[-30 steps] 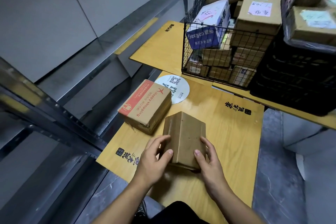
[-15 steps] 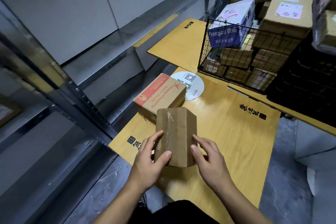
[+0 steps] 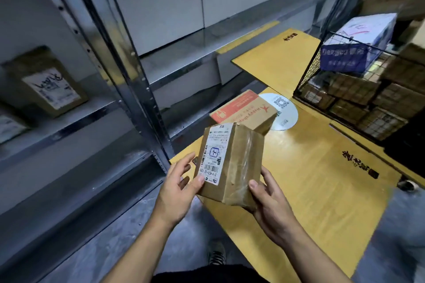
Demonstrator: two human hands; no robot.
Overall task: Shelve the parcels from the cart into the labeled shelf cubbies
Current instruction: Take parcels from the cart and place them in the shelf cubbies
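The taped brown parcel (image 3: 239, 167) is held above the yellow worktop (image 3: 322, 179), clasped by the left grip (image 3: 177, 190) and right grip (image 3: 271, 204), its shipping label (image 3: 213, 154) seemingly being read, so a matching cubby in the metal shelf (image 3: 76, 122) is probably needed next.

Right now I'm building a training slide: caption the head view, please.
Left hand and right hand hold a taped brown parcel, label showing, over the yellow table.

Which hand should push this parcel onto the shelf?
Probably the left hand: it holds the taped parcel by its labelled side, nearest the metal shelf; the right hand holds the far side.
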